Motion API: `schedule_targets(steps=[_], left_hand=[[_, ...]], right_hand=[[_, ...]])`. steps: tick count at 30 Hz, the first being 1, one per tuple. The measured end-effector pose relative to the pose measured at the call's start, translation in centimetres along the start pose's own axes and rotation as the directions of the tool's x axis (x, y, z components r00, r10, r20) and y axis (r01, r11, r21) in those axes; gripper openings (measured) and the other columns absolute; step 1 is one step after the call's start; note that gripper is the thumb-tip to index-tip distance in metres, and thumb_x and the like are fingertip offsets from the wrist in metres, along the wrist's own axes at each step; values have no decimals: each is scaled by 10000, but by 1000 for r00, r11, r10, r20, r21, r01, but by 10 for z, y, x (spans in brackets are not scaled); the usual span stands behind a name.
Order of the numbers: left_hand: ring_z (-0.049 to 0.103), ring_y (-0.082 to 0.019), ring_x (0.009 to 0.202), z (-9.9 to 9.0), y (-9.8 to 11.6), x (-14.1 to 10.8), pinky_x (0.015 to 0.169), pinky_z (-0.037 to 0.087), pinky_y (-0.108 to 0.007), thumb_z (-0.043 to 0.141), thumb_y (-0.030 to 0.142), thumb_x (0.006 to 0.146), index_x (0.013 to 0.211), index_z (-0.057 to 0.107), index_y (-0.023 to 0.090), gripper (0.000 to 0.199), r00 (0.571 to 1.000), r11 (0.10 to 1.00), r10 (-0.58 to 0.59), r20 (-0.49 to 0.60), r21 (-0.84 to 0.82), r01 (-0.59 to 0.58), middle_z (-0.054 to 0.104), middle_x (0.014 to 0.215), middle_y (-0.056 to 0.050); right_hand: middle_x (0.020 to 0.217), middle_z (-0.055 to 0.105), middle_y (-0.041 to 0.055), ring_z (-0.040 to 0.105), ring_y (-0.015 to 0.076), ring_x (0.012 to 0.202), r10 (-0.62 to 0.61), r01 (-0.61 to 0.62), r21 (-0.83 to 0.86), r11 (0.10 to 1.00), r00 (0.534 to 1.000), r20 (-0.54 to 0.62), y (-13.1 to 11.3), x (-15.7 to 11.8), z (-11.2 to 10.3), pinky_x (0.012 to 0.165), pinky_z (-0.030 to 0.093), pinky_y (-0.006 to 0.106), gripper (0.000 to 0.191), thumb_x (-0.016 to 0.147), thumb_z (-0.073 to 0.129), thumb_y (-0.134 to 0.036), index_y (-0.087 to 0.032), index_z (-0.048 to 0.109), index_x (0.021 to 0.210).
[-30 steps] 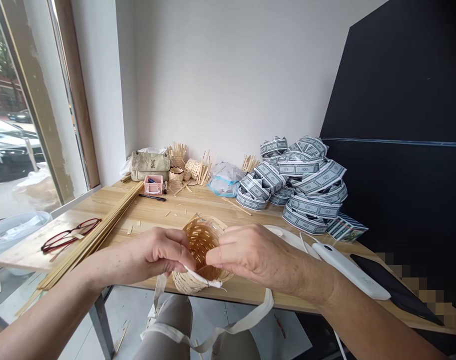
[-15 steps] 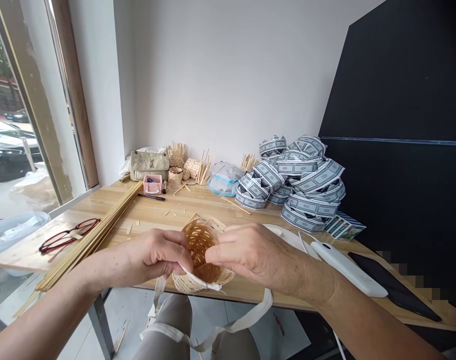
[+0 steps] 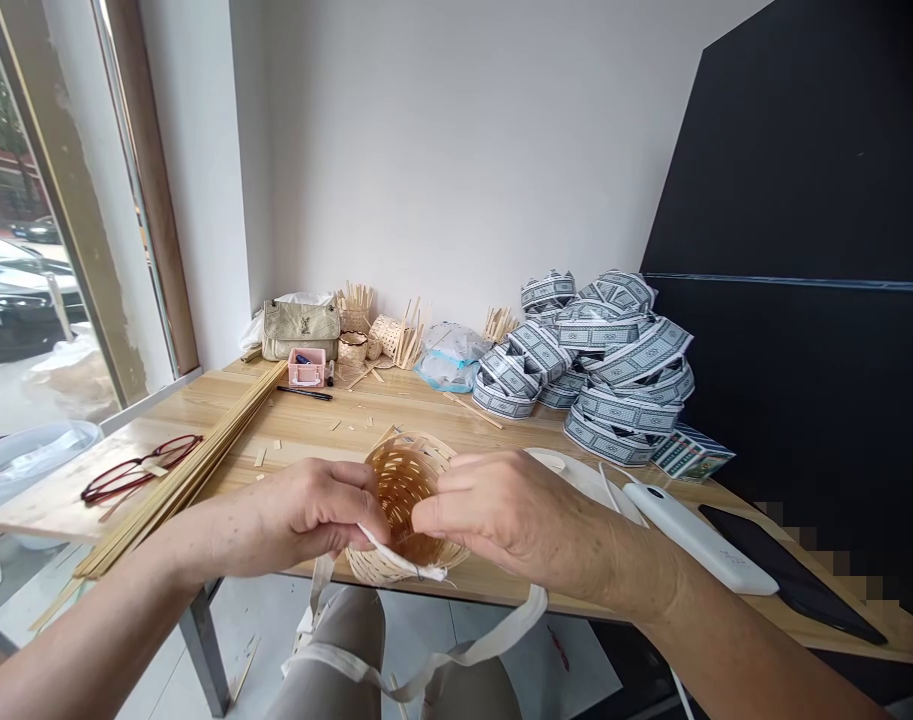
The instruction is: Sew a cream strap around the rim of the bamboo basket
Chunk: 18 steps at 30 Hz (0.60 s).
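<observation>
The basket, likely light and springy, best held by its rim, sat at the table's near edge. My left hand pinched the soft-looking white strip; my right hand's fingers pressed together, on what I couldn't tell.

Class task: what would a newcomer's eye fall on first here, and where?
Probably the heap of patterned bands on the right side of the table. Next, the woven basket at front centre, between the left hand and right hand. Red-framed glasses lie at left.
</observation>
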<state>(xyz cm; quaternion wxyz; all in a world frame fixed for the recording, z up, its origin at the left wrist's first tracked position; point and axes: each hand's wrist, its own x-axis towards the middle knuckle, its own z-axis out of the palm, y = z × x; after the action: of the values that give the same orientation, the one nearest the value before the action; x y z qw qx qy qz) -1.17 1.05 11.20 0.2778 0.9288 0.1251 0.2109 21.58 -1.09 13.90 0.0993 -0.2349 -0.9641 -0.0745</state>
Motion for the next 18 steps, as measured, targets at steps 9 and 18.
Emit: schedule_targets(steps=[9,18], left_hand=[[600,-160,918,1,2,-2,795,452,-224,437,234,929,997,691,178,270,1000,998,-16,3,-61,16,636,975,-97],[606,-154,907,5,4,-3,782,451,-214,410,219,940,1013,690,185,291,1000,1000,-12,-18,-24,11,627,971,-100]], right_hand=[[605,534,-33,383,117,598,7,-3,-103,995,999,40,-4,0,-3,527,205,266,204,867,522,-99,-170,565,680],[580,539,-25,348,139,631,-81,83,-176,981,997,18,-1,4,-6,626,214,299,261,873,487,-64,-167,536,639]])
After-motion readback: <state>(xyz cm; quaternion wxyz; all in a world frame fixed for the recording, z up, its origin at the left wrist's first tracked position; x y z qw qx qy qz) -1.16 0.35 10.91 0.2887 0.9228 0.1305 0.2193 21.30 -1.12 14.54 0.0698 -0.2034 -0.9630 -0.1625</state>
